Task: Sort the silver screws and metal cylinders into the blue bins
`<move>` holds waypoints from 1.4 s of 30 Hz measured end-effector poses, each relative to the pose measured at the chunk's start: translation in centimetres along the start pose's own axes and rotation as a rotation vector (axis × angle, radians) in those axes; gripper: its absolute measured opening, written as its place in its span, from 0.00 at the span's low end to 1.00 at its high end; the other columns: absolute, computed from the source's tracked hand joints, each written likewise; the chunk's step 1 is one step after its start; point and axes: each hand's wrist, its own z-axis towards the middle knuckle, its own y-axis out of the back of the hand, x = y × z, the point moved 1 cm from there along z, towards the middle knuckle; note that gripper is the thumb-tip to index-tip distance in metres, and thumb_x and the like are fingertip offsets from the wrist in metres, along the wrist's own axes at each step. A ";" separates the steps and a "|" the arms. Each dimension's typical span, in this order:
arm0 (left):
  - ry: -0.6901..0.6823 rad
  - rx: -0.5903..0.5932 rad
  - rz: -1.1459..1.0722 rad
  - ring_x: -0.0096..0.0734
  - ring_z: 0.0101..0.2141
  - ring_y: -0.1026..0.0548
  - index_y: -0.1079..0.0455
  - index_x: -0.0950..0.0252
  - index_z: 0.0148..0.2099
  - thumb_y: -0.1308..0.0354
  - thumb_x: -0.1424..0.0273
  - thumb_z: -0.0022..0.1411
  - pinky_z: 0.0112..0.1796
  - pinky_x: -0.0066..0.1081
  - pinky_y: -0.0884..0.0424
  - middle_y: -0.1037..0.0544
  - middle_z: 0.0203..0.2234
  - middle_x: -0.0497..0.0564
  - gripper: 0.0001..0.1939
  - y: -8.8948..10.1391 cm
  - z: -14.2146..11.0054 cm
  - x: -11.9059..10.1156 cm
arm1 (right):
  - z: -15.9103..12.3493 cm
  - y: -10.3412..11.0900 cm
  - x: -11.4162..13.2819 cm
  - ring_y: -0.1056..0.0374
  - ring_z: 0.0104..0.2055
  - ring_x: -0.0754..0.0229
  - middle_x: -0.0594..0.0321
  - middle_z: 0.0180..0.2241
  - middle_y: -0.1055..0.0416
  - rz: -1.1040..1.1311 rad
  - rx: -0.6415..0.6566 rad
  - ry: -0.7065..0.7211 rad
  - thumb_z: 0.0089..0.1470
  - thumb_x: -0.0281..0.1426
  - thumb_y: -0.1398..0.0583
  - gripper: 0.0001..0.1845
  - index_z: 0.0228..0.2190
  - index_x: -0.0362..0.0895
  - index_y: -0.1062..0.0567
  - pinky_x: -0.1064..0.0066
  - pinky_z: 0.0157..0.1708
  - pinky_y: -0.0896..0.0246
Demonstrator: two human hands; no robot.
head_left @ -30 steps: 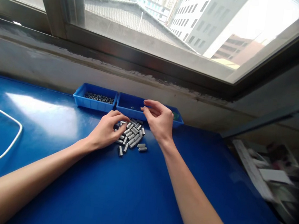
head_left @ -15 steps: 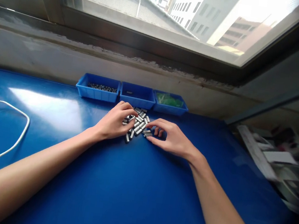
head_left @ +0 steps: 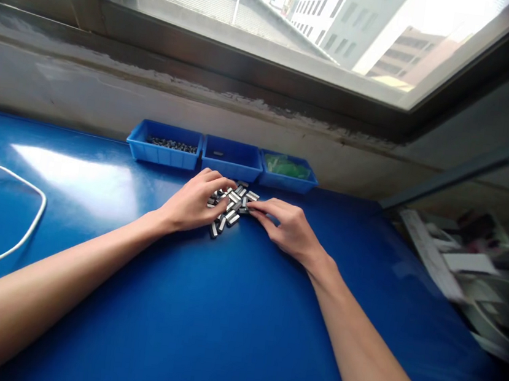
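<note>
A loose pile of small silver-and-black metal blocks (head_left: 235,197) lies on the blue table, between my two hands. My left hand (head_left: 195,200) curves around the pile's left side, thumb and fingers apart, its fingertips resting at the blocks. From the right, my right hand (head_left: 285,224) reaches to the pile's edge. Its thumb and forefinger are pinched together at one block, partly hidden by the fingertips. The other fingers are folded behind.
Three blue bins stand in a row behind the pile: the left bin (head_left: 161,155) with many small dark parts, the middle bin (head_left: 232,169) with one small piece, the right bin (head_left: 290,184) with green plastic. A white cable (head_left: 41,207) lies at left; clutter (head_left: 468,263) sits at right.
My right hand's thumb and fingers have closed from a wide spread to a pinch at the pile's right edge. Blocks there have shifted. My left hand stays around the left side.
</note>
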 end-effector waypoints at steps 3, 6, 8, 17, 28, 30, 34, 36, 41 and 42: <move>0.011 -0.006 -0.013 0.39 0.45 0.27 0.25 0.64 0.50 0.44 0.71 0.65 0.48 0.37 0.29 0.21 0.42 0.54 0.13 0.0 0.0 0.0 | 0.0 0.2 0.0 0.23 0.45 0.52 0.60 0.44 0.19 0.046 -0.057 -0.065 0.61 0.37 0.38 0.11 0.44 0.51 0.18 0.59 0.50 0.29; 0.017 -0.016 -0.028 0.39 0.44 0.26 0.25 0.63 0.48 0.44 0.70 0.65 0.47 0.37 0.29 0.20 0.42 0.53 0.12 0.0 0.0 0.0 | 0.0 0.1 0.4 0.24 0.44 0.53 0.60 0.44 0.19 0.149 -0.145 -0.157 0.59 0.39 0.37 0.12 0.43 0.50 0.18 0.60 0.51 0.29; 0.016 -0.006 -0.043 0.39 0.44 0.26 0.25 0.63 0.48 0.44 0.69 0.65 0.47 0.37 0.30 0.20 0.41 0.53 0.11 0.1 0.0 0.0 | 0.3 -0.1 0.9 0.24 0.43 0.55 0.60 0.42 0.19 0.301 -0.205 -0.213 0.59 0.41 0.36 0.13 0.41 0.48 0.18 0.62 0.49 0.28; 0.015 0.021 -0.124 0.37 0.42 0.25 0.24 0.64 0.46 0.44 0.69 0.66 0.44 0.35 0.30 0.19 0.38 0.53 0.10 0.2 0.0 -0.1 | 1.2 -2.8 2.3 0.37 0.24 0.67 0.65 0.23 0.29 0.920 -0.309 -0.451 0.54 0.49 0.33 0.20 0.30 0.43 0.18 0.74 0.25 0.39; 0.158 -0.122 -0.177 0.34 0.41 0.24 0.22 0.65 0.42 0.43 0.71 0.64 0.43 0.32 0.29 0.19 0.39 0.52 0.09 0.3 0.3 0.7 | 6.8 -1.3 1.6 0.27 0.26 0.62 0.61 0.27 0.22 0.779 -0.470 -0.504 0.40 0.46 0.26 0.22 0.31 0.42 0.20 0.71 0.28 0.30; 0.175 -0.138 -0.171 0.34 0.40 0.24 0.22 0.65 0.42 0.42 0.71 0.63 0.40 0.31 0.29 0.20 0.38 0.52 0.09 0.4 0.3 0.8 | 8.4 -1.1 1.4 0.24 0.26 0.59 0.60 0.26 0.22 0.612 -0.477 -0.436 0.42 0.45 0.27 0.21 0.30 0.42 0.21 0.69 0.29 0.27; 0.165 -0.141 -0.149 0.32 0.37 0.25 0.21 0.65 0.40 0.43 0.72 0.62 0.36 0.29 0.30 0.20 0.36 0.52 0.09 0.4 0.4 0.8 | 10.0 -1.6 1.3 0.21 0.31 0.56 0.59 0.30 0.20 0.365 -0.546 -0.349 0.48 0.36 0.30 0.11 0.31 0.42 0.21 0.68 0.33 0.25; 0.147 -0.135 -0.141 0.32 0.37 0.25 0.21 0.65 0.39 0.43 0.73 0.61 0.36 0.29 0.30 0.20 0.36 0.52 0.09 0.4 0.4 0.8 | 9.9 -2.2 1.4 0.21 0.34 0.56 0.59 0.34 0.19 0.326 -0.565 -0.316 0.50 0.32 0.33 0.08 0.34 0.43 0.21 0.67 0.37 0.24; 0.135 -0.130 -0.146 0.32 0.37 0.25 0.21 0.65 0.40 0.43 0.73 0.61 0.35 0.29 0.30 0.21 0.36 0.52 0.09 0.3 0.4 1.0 | 7.3 -3.3 2.9 0.22 0.37 0.57 0.60 0.37 0.19 0.289 -0.530 -0.221 0.55 0.32 0.37 0.07 0.37 0.45 0.21 0.67 0.41 0.24; 0.135 -0.129 -0.148 0.32 0.36 0.25 0.21 0.66 0.39 0.43 0.73 0.61 0.35 0.28 0.30 0.21 0.36 0.52 0.09 0.2 0.4 1.0 | 6.6 -3.4 3.3 0.22 0.36 0.57 0.59 0.37 0.19 0.254 -0.515 -0.201 0.57 0.33 0.38 0.07 0.37 0.45 0.21 0.67 0.40 0.24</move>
